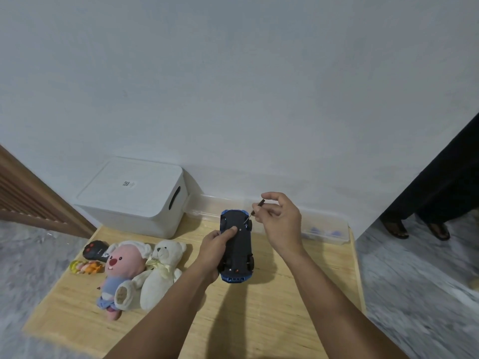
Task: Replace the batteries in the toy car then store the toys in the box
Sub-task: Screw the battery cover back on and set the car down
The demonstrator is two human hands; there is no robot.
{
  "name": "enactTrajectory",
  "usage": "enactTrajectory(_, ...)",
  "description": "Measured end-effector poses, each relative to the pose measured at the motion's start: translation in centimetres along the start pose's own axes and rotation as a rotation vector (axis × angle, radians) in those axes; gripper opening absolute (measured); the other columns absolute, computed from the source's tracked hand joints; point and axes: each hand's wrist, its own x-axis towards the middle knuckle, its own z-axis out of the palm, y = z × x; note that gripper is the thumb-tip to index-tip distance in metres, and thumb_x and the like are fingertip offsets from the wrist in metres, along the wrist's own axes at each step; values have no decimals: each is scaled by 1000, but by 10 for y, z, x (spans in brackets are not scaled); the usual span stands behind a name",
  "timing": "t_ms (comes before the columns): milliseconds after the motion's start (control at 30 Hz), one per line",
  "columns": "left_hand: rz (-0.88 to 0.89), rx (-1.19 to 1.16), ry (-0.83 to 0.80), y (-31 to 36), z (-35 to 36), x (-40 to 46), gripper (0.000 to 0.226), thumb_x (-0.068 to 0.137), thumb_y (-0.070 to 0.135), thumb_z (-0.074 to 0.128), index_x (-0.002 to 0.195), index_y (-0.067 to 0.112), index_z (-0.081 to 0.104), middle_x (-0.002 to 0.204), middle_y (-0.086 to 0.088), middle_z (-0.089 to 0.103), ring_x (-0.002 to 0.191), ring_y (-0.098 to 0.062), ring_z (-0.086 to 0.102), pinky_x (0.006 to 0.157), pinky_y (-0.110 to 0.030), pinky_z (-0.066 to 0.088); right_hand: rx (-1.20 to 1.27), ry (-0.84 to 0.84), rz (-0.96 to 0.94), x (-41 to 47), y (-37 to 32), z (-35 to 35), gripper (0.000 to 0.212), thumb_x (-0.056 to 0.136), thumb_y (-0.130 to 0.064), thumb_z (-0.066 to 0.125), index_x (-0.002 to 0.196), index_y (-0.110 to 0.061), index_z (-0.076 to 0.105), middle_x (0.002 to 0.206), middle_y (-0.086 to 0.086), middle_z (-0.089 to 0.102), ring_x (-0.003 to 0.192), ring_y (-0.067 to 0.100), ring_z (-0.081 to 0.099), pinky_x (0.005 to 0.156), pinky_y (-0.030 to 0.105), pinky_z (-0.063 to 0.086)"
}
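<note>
The toy car (237,246) is being held belly-up over the desk (272,301), gripped by the left hand (216,251) to expose its underside, while a screwdriver (255,210) is being pinched by the right hand (281,221), tip at the underside, presumably on a cover screw.

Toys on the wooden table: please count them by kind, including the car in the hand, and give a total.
Plush toys: 2, a pink plush and a white teddy bear
Toy cars: 1, the blue car held underside up by the left hand
Remote controllers: 1, black
Small figures: 1, yellow-orange
Total: 5
</note>
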Motion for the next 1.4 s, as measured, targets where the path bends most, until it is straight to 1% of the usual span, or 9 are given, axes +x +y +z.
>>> enactTrajectory(133, 1, -25, 3, 0, 1, -1, 38, 90, 27, 67, 114, -1, 58, 88, -14, 72, 69, -27, 70, 57, -33, 55, -22, -31, -34, -7, 0, 4, 25, 82, -2, 70, 86, -25, 63, 81, -1, 71, 76, 15, 70, 72, 43, 60)
enactTrajectory(267, 14, -29, -3, -1, 0, 0, 34, 91, 26, 65, 112, 0, 61, 88, -15, 73, 70, -29, 70, 59, -35, 56, -107, -52, -87, -9, 3, 9, 21, 82, -2, 71, 88, -22, 64, 81, -8, 70, 74, 8, 69, 72, 40, 60)
enactTrajectory(433, 37, -26, -12, -3, -2, 1, 32, 91, 24, 64, 114, 1, 60, 98, -20, 72, 78, -33, 70, 67, -40, 58, -179, -66, -102, -11, 5, 10, 20, 84, -6, 69, 90, -24, 62, 82, -9, 70, 74, 9, 69, 72, 32, 58)
enactTrajectory(533, 37, -37, -14, -3, -2, 1, 31, 91, 23, 65, 112, 2, 60, 99, -22, 72, 80, -34, 70, 70, -42, 58, -187, -71, -95, -12, 5, 11, 20, 84, -7, 68, 90, -24, 62, 84, -8, 70, 76, 10, 69, 72, 33, 58)
enactTrajectory(833, 35, -35, -16, -3, -3, 2, 30, 91, 24, 64, 113, 4, 60, 100, -21, 72, 81, -35, 70, 68, -41, 58, -205, -85, -111, -12, 9, 12, 20, 84, -6, 68, 90, -24, 62, 83, -10, 69, 75, 9, 69, 71, 39, 59)
enactTrajectory(1067, 46, -47, -11, -3, -2, 1, 26, 92, 21, 64, 110, 3, 61, 97, -20, 72, 75, -31, 70, 58, -34, 56, -275, -82, -178, -12, 10, 14, 14, 84, -8, 69, 93, -17, 64, 79, -14, 68, 70, 5, 68, 67, 37, 58)
enactTrajectory(1233, 48, -47, 1, -5, -3, 3, 29, 91, 21, 65, 112, 2, 61, 100, -22, 72, 78, -33, 70, 64, -38, 58, -316, -63, -226, -9, 12, 15, 15, 81, -6, 71, 92, -13, 63, 77, -8, 67, 70, 2, 66, 69, 33, 57)
enactTrajectory(1333, 46, -38, 2, -5, -3, 2, 28, 91, 22, 65, 111, 3, 62, 101, -22, 72, 79, -33, 71, 61, -36, 58, -355, -76, -307, -9, 14, 15, 16, 81, -8, 72, 94, -14, 65, 79, -6, 68, 73, 7, 66, 70, 28, 57)
enactTrajectory(1400, 45, -38, 1, -5, -3, 2, 28, 91, 22, 65, 111, 3, 61, 100, -23, 72, 76, -33, 71, 59, -35, 57, -377, -85, -353, -9, 16, 15, 17, 81, -9, 72, 98, -14, 71, 84, -2, 72, 76, 9, 68, 73, 29, 57)
